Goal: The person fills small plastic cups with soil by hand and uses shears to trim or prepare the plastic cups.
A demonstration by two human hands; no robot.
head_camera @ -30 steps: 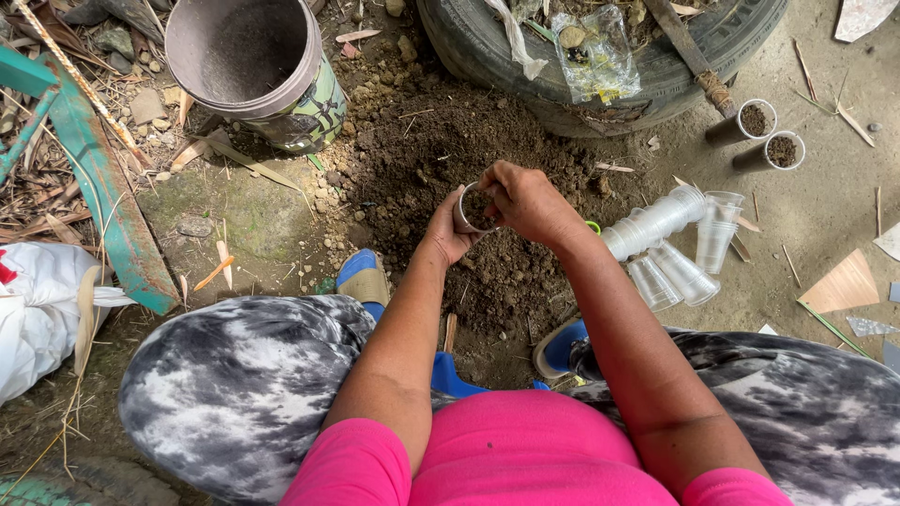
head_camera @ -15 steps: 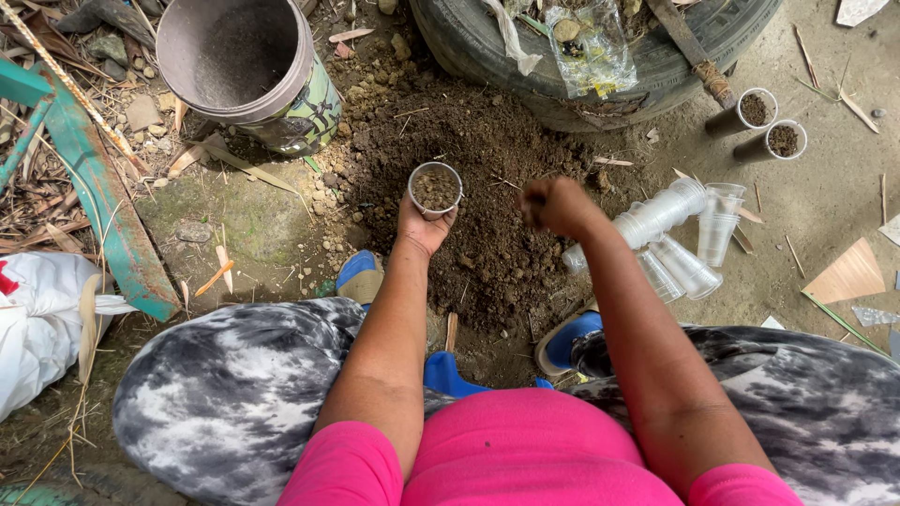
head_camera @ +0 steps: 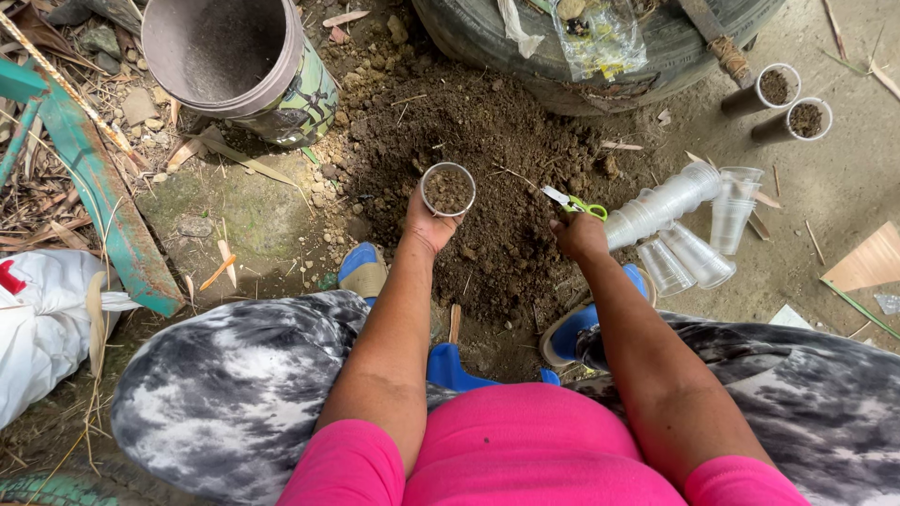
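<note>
**potbound_pete:** What's that stuff around your hands made of?

**dirtnap22:** The cup in your left hand looks like thin clear plastic, smooth, packed with crumbly matt soil. Under both hands the soil heap is dark, rough and clumpy. At your right hand the scissors have shiny metal blades and glossy green plastic handles. Just right of that hand, the stacked cups are glossy see-through plastic. Beyond your hands the tyre is dull matt rubber, and far left of the left hand the bucket looks like scuffed plastic, dusty inside.
</note>
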